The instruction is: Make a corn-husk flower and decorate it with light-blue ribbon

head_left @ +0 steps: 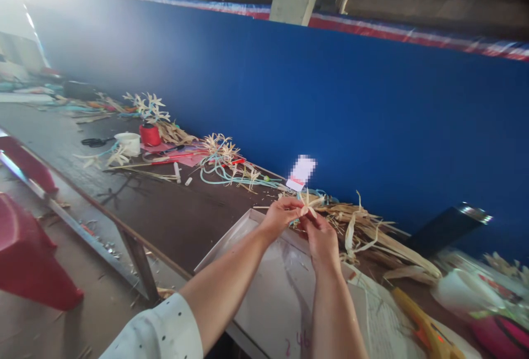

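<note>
Both hands meet over the far edge of a shallow white tray (264, 287). Between their fingertips is a pale flower (309, 200) with narrow pointed petals, which looks made of dried husk. My left hand (283, 213) pinches it from the left, thumb and fingers closed. From the right and below, my right hand (322, 232) grips its base, fingers bent together. The fingers cover the flower's lower part. Just behind the hands lies a heap of dried corn husks (372, 227).
Along the table stand a white cup (129, 143), a red pot (149, 135) and light-blue cords (215, 170) with husk flowers. Black scissors (96, 141) lie further left. At right are a yellow tool (425, 326) and a dark cylinder (446, 232). A blue partition (330, 94) borders the table.
</note>
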Demonstrator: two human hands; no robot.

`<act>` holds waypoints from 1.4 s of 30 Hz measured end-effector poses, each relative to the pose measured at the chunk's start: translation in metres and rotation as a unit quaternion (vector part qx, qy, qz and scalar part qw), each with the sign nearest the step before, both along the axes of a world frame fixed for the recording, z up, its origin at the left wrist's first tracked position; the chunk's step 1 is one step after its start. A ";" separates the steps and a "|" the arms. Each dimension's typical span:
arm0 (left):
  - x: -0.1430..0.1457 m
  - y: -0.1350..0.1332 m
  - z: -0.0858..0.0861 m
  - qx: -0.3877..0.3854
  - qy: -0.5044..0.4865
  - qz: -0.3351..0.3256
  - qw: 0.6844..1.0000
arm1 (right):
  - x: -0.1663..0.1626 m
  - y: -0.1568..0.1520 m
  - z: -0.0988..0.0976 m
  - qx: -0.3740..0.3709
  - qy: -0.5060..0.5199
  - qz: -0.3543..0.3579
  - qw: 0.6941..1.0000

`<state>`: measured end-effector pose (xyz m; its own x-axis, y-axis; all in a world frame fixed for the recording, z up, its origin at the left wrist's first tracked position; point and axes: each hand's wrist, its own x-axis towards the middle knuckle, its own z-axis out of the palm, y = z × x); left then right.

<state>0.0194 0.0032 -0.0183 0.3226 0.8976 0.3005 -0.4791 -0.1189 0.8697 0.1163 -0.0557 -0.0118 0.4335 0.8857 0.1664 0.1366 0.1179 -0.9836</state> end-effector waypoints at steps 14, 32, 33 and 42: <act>-0.004 -0.010 0.012 0.004 0.037 -0.029 0.999 | 0.000 0.001 0.000 0.030 -0.043 -0.039 0.998; -0.006 -0.003 0.009 0.135 0.105 0.048 0.984 | 0.004 0.001 0.001 -0.006 -0.047 -0.023 0.999; -0.006 -0.002 0.009 0.131 0.104 0.047 0.985 | 0.004 0.002 0.001 -0.009 -0.052 -0.027 0.998; -0.007 0.001 0.007 0.155 0.120 0.067 0.978 | 0.003 0.000 0.004 -0.024 -0.093 -0.029 0.995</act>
<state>0.0120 0.0044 -0.0116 0.3032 0.8143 0.4950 -0.2277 -0.4425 0.8674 0.1195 -0.0558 -0.0076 0.4499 0.8691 0.2056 0.3213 0.0573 -0.9452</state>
